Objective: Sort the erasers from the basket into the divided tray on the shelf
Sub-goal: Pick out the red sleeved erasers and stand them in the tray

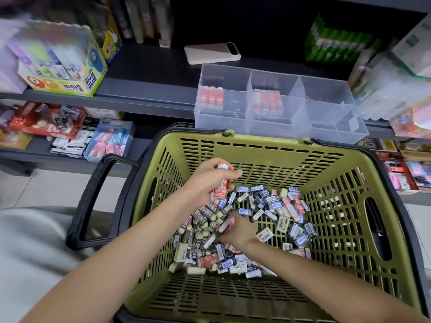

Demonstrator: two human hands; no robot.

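Observation:
A green slotted basket [268,148] with black handles holds a heap of several erasers [275,206] in red, blue and dark sleeves. My left hand [210,178] is raised over the heap and grips a small stack of red-sleeved erasers [220,188]. My right hand [240,231] is down in the pile, its fingers curled round another red-sleeved eraser [229,223]. On the shelf behind the basket stands the clear divided tray [326,113]. Red erasers stand in its left [211,98] and middle [268,102] compartments; the right compartment looks bare.
A phone [212,52] lies on the shelf behind the tray. A yellow glue box [67,73] stands at the left, green packs [335,45] and plastic-wrapped goods [391,85] at the right. Lower shelves hold more stationery. A grey trouser leg [30,252] is at bottom left.

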